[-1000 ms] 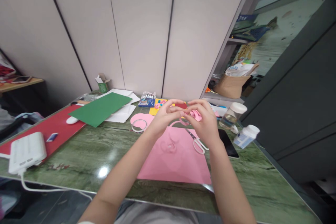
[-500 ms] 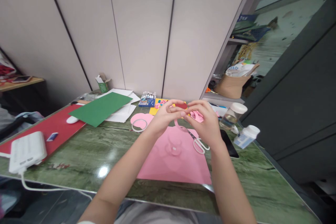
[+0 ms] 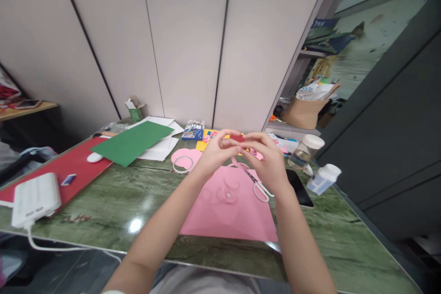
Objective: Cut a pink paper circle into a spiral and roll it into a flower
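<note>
My left hand [image 3: 215,152] and my right hand [image 3: 267,158] meet above the green marble table [image 3: 113,202]. Both pinch a small red piece [image 3: 237,138] between their fingertips. Under the hands lies a pink paper sheet [image 3: 230,211] with curled pink strips on it. White-handled scissors [image 3: 259,186] rest on the sheet's right side, just below my right hand.
A green sheet [image 3: 132,142] lies on white papers, with a red sheet [image 3: 65,170] and a white power bank [image 3: 34,198] at the left. A tape ring [image 3: 182,164], a marker box [image 3: 193,131], a phone [image 3: 300,188], two white-capped bottles [image 3: 305,150] and a woven basket [image 3: 303,112] also stand around.
Both hands rose slightly with the red piece, and the fingers shifted a little. Nothing on the table moved.
</note>
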A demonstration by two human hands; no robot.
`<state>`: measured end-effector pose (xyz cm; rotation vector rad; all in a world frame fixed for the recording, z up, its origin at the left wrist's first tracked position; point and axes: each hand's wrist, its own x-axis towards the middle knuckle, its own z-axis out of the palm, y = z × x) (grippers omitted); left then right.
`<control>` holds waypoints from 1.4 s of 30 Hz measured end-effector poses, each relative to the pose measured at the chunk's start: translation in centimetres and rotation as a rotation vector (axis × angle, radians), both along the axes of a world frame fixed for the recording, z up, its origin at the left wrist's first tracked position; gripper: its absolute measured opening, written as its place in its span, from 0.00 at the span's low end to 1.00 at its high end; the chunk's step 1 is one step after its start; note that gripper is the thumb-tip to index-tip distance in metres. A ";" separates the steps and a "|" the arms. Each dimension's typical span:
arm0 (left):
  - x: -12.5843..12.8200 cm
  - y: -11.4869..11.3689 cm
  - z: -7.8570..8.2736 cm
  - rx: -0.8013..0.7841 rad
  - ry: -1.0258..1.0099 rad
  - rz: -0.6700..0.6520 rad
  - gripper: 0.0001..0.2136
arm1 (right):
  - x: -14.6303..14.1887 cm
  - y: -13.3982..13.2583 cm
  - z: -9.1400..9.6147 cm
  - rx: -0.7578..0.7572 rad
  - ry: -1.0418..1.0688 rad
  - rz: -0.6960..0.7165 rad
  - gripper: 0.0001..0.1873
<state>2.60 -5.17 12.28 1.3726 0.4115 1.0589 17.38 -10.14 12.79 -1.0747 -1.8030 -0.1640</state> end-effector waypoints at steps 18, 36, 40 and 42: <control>0.0 -0.2 0.1 -0.030 0.088 -0.072 0.20 | -0.2 -0.4 0.5 -0.015 0.016 -0.051 0.06; -0.1 0.1 0.0 0.029 0.121 -0.011 0.20 | 0.7 0.2 -0.1 -0.046 -0.021 0.033 0.07; 0.2 -0.3 0.2 -0.005 0.080 -0.043 0.19 | 0.5 0.1 0.1 -0.021 0.027 -0.024 0.03; 0.3 -0.5 0.2 -0.021 0.077 -0.061 0.20 | 0.5 -0.1 0.2 -0.010 0.029 -0.032 0.04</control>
